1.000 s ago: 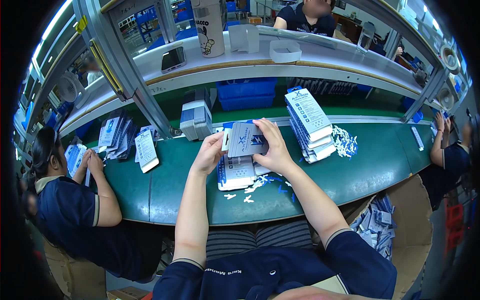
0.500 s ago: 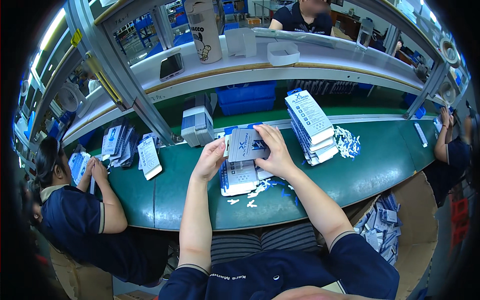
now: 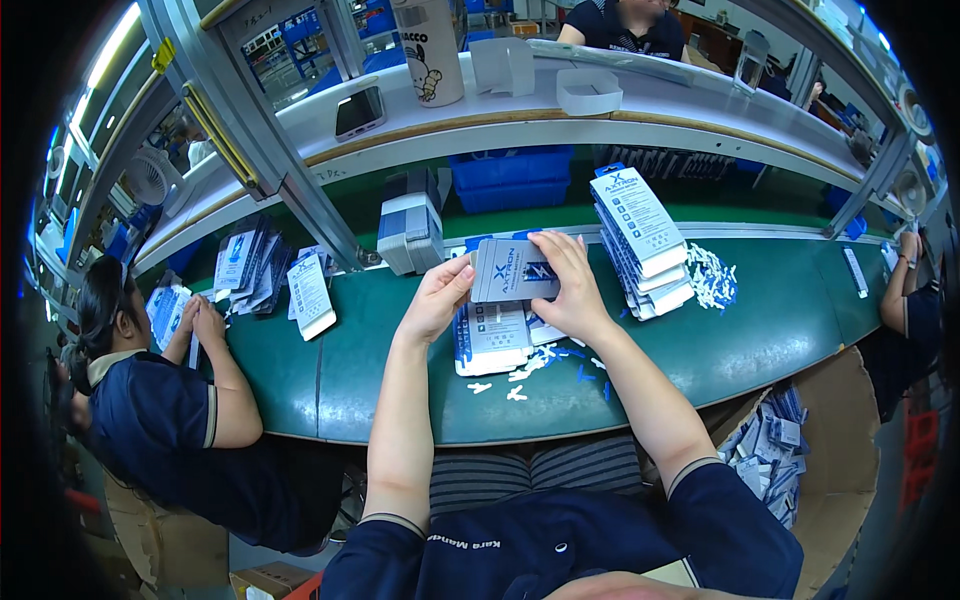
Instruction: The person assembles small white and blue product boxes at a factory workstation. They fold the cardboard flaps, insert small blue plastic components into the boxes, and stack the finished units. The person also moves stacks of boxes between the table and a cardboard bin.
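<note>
Between my two hands is a flattened grey-and-blue packaging box (image 3: 499, 270), raised above the green bench. My left hand (image 3: 438, 297) pinches its left end between thumb and fingers. My right hand (image 3: 572, 290) grips the right end, its fingers along the far edge and its thumb at the near edge. Under the held box lies a pile of flat white-and-blue boxes (image 3: 493, 338), partly covered by it. Small white and blue cut-out scraps (image 3: 540, 361) are scattered beside that pile, close to my right forearm.
To the right rises a tall stack of similar boxes (image 3: 640, 228) beside a heap of scraps (image 3: 711, 282). A grey stack of cartons (image 3: 410, 232) and a blue bin (image 3: 512, 182) stand behind. A co-worker (image 3: 150, 390) sits left; a large carton (image 3: 835, 440) holds boxes at right.
The held box has tilted slightly, its left end turning away from me, with both hands still on it. The whole view has shifted a little.
</note>
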Action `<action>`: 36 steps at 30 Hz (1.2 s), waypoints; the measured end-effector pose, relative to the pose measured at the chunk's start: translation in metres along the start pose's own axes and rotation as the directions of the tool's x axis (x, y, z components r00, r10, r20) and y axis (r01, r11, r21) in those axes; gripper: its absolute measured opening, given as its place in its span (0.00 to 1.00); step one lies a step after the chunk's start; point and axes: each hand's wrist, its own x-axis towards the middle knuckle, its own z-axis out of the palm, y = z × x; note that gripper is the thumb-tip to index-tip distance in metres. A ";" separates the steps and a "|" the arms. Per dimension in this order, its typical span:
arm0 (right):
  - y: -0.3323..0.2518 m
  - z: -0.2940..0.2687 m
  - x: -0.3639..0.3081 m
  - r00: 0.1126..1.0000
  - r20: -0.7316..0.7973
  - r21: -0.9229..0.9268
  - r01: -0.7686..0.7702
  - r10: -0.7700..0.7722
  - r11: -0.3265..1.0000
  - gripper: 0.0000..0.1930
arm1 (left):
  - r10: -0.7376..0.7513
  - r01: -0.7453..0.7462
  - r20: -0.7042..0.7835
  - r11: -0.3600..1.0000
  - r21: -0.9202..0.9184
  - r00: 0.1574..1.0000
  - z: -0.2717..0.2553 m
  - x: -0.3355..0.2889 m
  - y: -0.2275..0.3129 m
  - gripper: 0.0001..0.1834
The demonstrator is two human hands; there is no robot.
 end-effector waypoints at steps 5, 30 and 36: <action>-0.003 -0.001 0.001 1.000 0.019 0.046 -0.001 0.000 0.999 0.40 | 0.012 -0.012 0.040 1.000 -0.002 0.999 -0.008 0.001 -0.003 0.19; -0.002 -0.001 0.001 0.998 -0.037 -0.023 0.053 -0.054 0.998 0.40 | 0.164 -0.154 -0.155 0.985 0.078 0.974 0.007 0.002 -0.003 0.19; -0.003 -0.002 0.001 0.997 -0.034 -0.007 0.062 -0.062 0.998 0.41 | 0.179 -0.179 -0.139 0.984 0.008 0.974 0.018 -0.001 0.009 0.20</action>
